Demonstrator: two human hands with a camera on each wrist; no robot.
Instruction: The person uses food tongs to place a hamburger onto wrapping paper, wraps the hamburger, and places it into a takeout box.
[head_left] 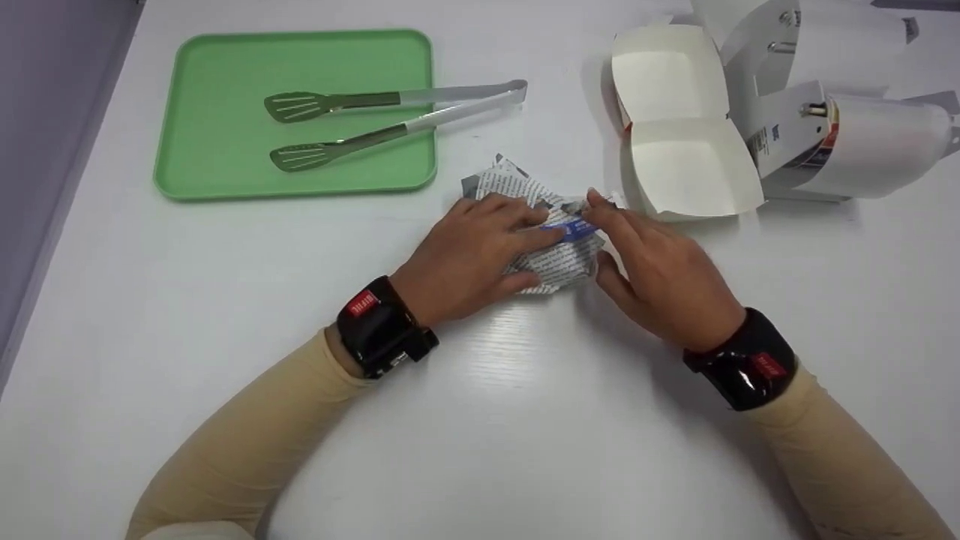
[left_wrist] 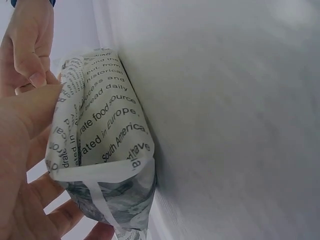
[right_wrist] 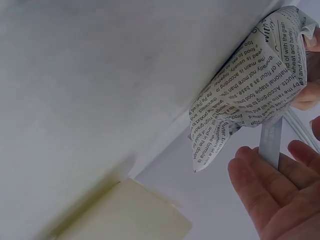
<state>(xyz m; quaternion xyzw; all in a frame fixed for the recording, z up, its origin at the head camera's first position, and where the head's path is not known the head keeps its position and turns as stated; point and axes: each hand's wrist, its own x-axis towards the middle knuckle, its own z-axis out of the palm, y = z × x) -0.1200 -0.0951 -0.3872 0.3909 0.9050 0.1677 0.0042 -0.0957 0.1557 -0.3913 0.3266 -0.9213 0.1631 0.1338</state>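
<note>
A parcel wrapped in printed paper (head_left: pixel 559 264) lies on the table between both hands, its folded end facing the left wrist view. The left hand (head_left: pixel 472 259) holds it, fingers over the top and far side and thumb at the near side. Across the top runs a blue strip of tape (head_left: pixel 574 229), whose pale end hangs past the paper in the right wrist view. The right hand (head_left: pixel 656 270) touches this loose end (right_wrist: pixel 270 145) with nearly straight fingers, thumb apart from it. Whatever is inside the paper is hidden.
Metal tongs (head_left: pixel 465 101) lie spread across a green tray (head_left: pixel 225 154) at the back left. An opened white clamshell box (head_left: pixel 697 169) stands just beyond the right hand. Behind it, at the right edge, is a white dispenser-like stand (head_left: pixel 885 142) with rounded housings.
</note>
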